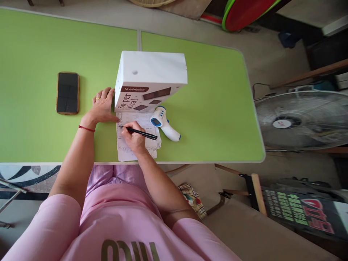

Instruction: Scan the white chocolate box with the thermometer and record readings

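Note:
Between the fingers of my right hand (134,138) is a black pen (145,134), its tip at the left part of a sheet of paper (136,117) covered in rows of small writing. My left hand (103,107) rests with spread fingers beside a white box (153,69) printed "NutriMotion Super Meal", the thumb at the paper's upper left corner. The box stands on the table just beyond the sheets. A white and blue infrared thermometer (165,125) lies at the right edge of the paper, partly over it.
A phone (67,93) in a brown case lies left of my left hand on the green table (214,108). Past the table's right end stands a large fan (296,121). A brown lounger (244,232) and a dark printed bag (304,212) are at the lower right.

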Tool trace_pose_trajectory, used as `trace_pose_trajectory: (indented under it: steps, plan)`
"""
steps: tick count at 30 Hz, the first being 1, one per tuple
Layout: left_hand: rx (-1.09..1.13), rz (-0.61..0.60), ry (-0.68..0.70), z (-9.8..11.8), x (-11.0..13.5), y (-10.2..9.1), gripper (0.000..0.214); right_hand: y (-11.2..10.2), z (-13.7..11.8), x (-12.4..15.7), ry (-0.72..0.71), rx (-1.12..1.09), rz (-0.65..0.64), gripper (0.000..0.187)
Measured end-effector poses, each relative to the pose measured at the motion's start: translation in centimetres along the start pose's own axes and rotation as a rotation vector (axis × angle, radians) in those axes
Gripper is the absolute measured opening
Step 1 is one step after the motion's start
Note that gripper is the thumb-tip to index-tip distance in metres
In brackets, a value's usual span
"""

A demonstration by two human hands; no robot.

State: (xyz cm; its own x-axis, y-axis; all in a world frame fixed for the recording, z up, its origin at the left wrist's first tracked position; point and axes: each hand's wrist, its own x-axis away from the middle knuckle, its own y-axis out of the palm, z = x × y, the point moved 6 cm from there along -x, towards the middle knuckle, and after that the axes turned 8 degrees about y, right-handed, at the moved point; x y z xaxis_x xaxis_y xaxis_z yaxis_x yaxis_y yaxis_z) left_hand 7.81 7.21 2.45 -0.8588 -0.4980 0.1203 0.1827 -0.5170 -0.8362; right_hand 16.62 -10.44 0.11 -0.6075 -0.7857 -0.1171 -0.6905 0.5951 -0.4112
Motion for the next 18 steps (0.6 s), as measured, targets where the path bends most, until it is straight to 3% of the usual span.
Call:
trace_pose_trajectory:
  steps: [18]
  plan:
    - [-0.005,0.003,-0.015,0.21,0.31,-0.39,0.135,-0.12,-0.13,-0.23,0.049,-0.021,0.008,0.013]
